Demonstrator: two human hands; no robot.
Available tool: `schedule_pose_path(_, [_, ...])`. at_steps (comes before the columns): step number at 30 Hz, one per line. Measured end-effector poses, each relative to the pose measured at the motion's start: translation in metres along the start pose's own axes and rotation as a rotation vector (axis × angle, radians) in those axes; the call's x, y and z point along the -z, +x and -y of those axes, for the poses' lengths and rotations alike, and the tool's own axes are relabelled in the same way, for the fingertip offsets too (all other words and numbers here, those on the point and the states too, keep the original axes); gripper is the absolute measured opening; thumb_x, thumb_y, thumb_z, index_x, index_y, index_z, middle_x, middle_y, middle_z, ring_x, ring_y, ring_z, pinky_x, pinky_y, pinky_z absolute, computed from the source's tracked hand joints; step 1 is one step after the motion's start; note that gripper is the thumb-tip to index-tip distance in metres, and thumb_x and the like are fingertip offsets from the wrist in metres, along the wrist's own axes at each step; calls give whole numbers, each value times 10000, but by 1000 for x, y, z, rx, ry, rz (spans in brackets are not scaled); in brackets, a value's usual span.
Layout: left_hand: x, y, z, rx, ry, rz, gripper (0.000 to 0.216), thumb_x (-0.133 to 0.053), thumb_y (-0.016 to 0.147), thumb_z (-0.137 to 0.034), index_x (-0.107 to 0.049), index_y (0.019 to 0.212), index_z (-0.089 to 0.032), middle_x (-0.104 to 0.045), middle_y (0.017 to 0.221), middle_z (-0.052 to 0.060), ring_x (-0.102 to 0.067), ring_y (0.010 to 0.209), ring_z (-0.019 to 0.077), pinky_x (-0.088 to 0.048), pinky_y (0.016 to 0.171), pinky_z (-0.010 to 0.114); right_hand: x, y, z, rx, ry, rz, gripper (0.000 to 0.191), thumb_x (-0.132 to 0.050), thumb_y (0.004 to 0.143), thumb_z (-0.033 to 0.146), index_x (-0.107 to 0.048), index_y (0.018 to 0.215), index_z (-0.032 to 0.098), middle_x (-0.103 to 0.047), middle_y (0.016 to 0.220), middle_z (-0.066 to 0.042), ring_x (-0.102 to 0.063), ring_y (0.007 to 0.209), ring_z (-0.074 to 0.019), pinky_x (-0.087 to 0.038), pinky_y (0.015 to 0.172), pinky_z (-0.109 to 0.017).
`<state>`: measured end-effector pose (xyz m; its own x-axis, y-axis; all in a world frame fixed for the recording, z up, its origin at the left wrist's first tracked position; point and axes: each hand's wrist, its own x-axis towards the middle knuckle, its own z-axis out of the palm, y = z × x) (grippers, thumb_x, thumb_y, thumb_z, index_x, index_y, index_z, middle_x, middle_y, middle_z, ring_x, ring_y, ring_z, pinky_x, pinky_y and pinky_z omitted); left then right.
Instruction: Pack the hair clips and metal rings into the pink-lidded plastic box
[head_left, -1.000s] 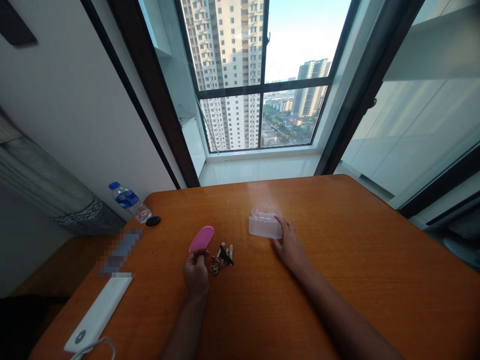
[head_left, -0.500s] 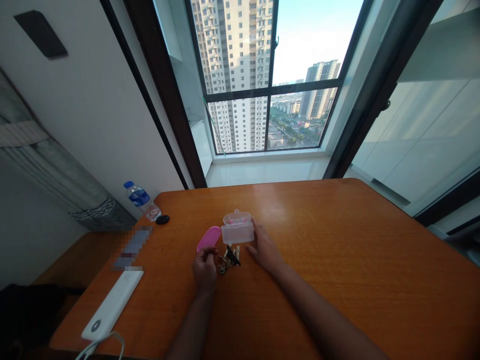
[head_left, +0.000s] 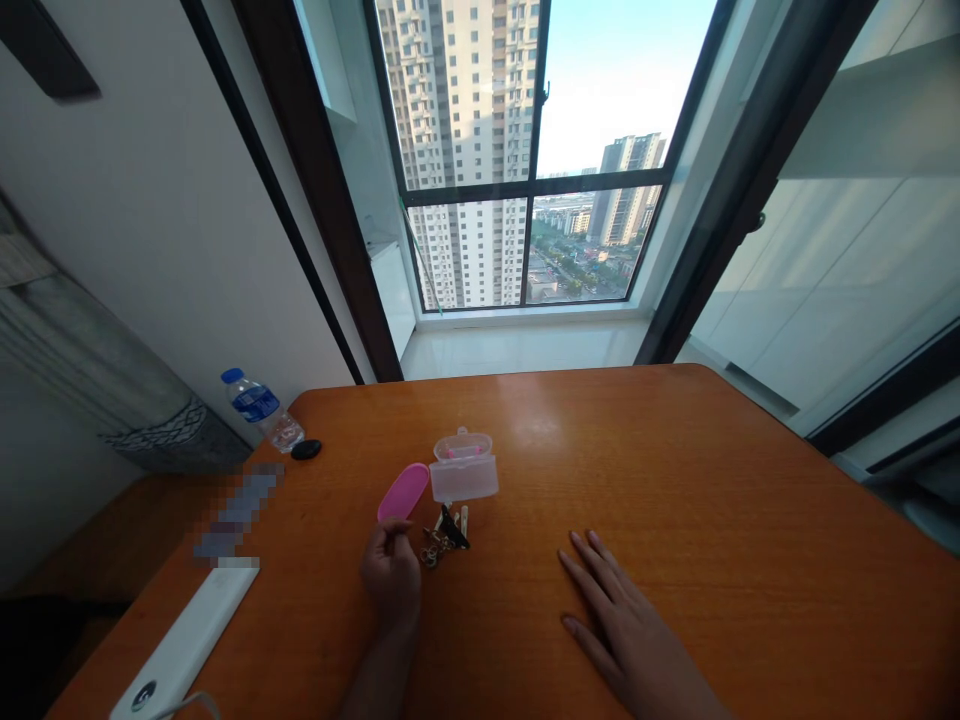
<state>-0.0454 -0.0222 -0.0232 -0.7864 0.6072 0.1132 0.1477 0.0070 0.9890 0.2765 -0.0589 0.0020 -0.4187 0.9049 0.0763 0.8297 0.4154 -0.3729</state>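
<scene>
clear box (head_left: pixel 463 482) now sits just beyond the bunch of metal things (head_left: pixel 450 530) on the wooden table (head_left: pixel 517 600), next to the right edge of the pink oval piece (head_left: pixel 404 490). half a second ago my right hand (head_left: pixel 628 630) was at its right side; since then i have let go and drawn that hand back toward me, well apart from everything. it is palm down, wide, the fingers spread, holding nothing. whether it rests on the wood or hangs just over it, i cannot tell. the box looks opened out, its lid part and tray part lying one behind the other, with small pink bits showing in the farther part.

my left hand (head_left: pixel 391 578) is in the same spot as before, narrow, thumb and fingertips pinched at the near end of the pink oval piece, with the metal bunch just to its right. so box, pink oval piece and bunch lie close together, the box stands without a hand on it, and my right hand is free.
</scene>
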Motion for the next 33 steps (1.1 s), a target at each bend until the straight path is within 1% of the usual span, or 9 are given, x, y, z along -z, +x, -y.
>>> schedule_pose_path(2, [3,-1,2,0,20,-44,119,-572,688,-265,-666,683,-192,-625,665,-5,-570,675,197,-431,685,295,-2,-9,-4,-16,-28,-31,591,-467,965,486,-364,1508,276,-247,1612,-30,-201,1486,-301,-338,1172,-512])
schedule_pose_path(4, [4,1,5,30,-11,-63,108,-580,678,-264,-657,678,-190,-589,625,-20,-534,629,178,-415,647,284,-5,-12,-6,-22,-55,-66,591,-477,959,488,-386,1499,265,-262,1605,-36,-233,1476,-305,-363,1160,-513])
schedule_pose_path(6, [4,5,10,55,-58,-70,105,-580,673,-266,-647,683,-186,-576,617,-27,-515,616,166,-407,626,274,-8,-12,-7,-18,-76,-101,594,-495,948,497,-407,1487,262,-279,1598,-38,-263,1466,-311,-384,1149,-519])
schedule_pose_path(11, [3,9,15,55,-87,-61,92,-583,669,-255,-638,676,-181,-590,634,-19,-525,647,165,-406,632,269,-11,-11,-6,6,-87,-150,590,-518,934,493,-430,1472,265,-312,1583,-38,-314,1445,-319,-430,1121,-525])
schedule_pose_path(22, [3,7,9,24,-49,-28,98,-575,682,-251,-641,687,-179,-609,657,-14,-550,676,175,-423,679,283,-8,-10,-4,-2,-28,-165,586,-534,931,489,-425,1472,291,-334,1577,-33,-316,1446,-321,-398,1141,-534])
schedule_pose_path(26, [-2,5,2,-2,-13,28,133,-587,689,-266,-663,751,-178,-657,727,8,-592,720,198,-448,696,292,-8,-9,-4,5,-67,-159,579,-518,941,485,-428,1470,269,-324,1581,-40,-311,1450,-311,-392,1148,-521])
schedule_pose_path(29, [-5,2,-4,-14,15,73,154,-597,694,-262,-675,797,-178,-669,759,17,-601,692,198,-454,665,289,-7,-10,-4,9,-74,-166,572,-522,938,483,-446,1460,263,-336,1576,-42,-321,1445,-314,-402,1142,-521])
schedule_pose_path(33, [-5,1,-7,-18,30,81,155,-576,702,-257,-663,807,-182,-671,781,22,-604,683,195,-462,658,288,-6,-10,-3,13,-46,-181,571,-534,933,473,-446,1459,268,-349,1570,-40,-328,1441,-318,-409,1136,-530])
